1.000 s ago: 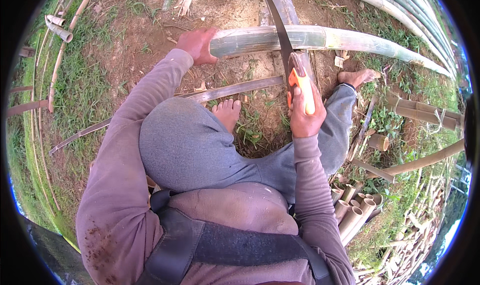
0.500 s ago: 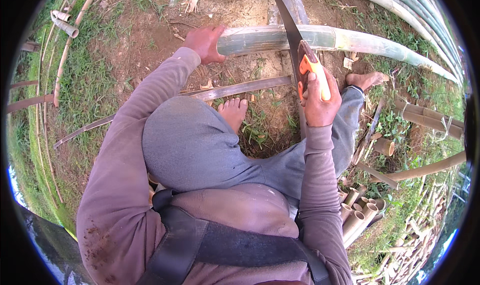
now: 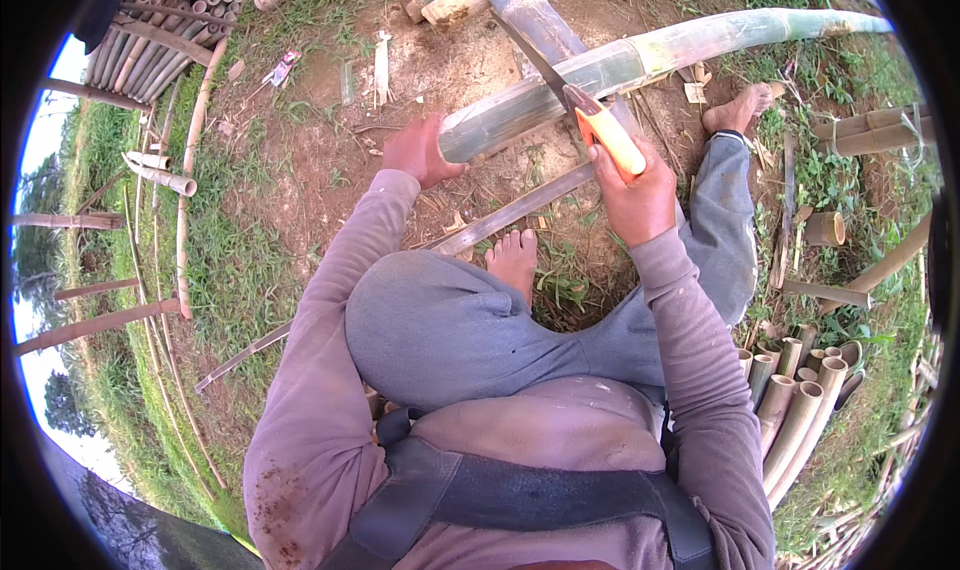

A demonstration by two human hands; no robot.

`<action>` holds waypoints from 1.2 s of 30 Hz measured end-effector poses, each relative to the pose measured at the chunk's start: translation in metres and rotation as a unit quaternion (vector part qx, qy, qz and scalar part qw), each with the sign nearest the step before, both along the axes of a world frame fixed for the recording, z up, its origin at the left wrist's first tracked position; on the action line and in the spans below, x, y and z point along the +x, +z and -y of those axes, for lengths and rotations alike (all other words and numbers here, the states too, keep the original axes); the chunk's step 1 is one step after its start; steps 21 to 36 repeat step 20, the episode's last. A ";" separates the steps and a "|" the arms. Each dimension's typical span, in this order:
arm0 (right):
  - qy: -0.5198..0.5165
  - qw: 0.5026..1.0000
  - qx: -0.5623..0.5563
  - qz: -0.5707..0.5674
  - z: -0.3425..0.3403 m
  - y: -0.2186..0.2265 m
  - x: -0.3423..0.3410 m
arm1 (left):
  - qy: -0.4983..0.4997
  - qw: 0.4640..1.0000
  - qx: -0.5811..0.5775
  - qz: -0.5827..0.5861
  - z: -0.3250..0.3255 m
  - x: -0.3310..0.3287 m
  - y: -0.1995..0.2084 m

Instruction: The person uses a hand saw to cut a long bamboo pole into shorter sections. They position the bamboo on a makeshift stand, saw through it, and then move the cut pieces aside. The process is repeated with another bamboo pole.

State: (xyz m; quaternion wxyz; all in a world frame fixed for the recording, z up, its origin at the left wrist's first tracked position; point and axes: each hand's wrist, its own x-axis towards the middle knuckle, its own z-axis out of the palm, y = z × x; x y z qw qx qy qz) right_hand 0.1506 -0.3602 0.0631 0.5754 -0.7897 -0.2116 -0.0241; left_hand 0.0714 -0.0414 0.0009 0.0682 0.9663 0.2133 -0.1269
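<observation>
A thick green bamboo pole (image 3: 690,50) lies across a wooden support (image 3: 540,20), reaching off to the far right. My left hand (image 3: 422,153) is wrapped round its cut left end. In my right hand (image 3: 638,192) is the orange handle of a hand saw (image 3: 612,142), fingers closed around it. The saw's dark blade slants up and left across the top of the pole, touching or just over it. Whether its teeth sit in a cut, I cannot tell.
Short cut bamboo pieces (image 3: 795,395) stand bundled at my right. A split bamboo strip (image 3: 515,210) lies beside my bare foot (image 3: 513,261). Stacked bamboo (image 3: 165,40) fills the far left, near a bamboo rail (image 3: 190,205). Wood chips and sawdust cover the soil.
My view has swung to the left, bringing the stacked bamboo into sight. The pole now looks more slanted. My right hand and saw have shifted along the stroke; both grips stay the same.
</observation>
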 end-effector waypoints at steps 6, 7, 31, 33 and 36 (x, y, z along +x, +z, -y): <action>-0.018 0.994 -0.105 -0.036 0.138 0.025 -0.108 | 0.005 1.000 -0.011 0.025 0.003 -0.005 -0.003; -0.027 0.992 -0.119 -0.022 0.149 0.023 -0.116 | 0.004 1.000 -0.005 0.023 0.004 -0.007 -0.007; 0.023 0.999 -0.016 -0.026 -0.016 -0.047 0.020 | 0.007 1.000 -0.003 0.010 0.001 0.000 -0.003; 0.023 0.999 -0.016 -0.026 -0.016 -0.047 0.020 | 0.007 1.000 -0.003 0.010 0.001 0.000 -0.003; 0.023 0.999 -0.016 -0.026 -0.016 -0.047 0.020 | 0.007 1.000 -0.003 0.010 0.001 0.000 -0.003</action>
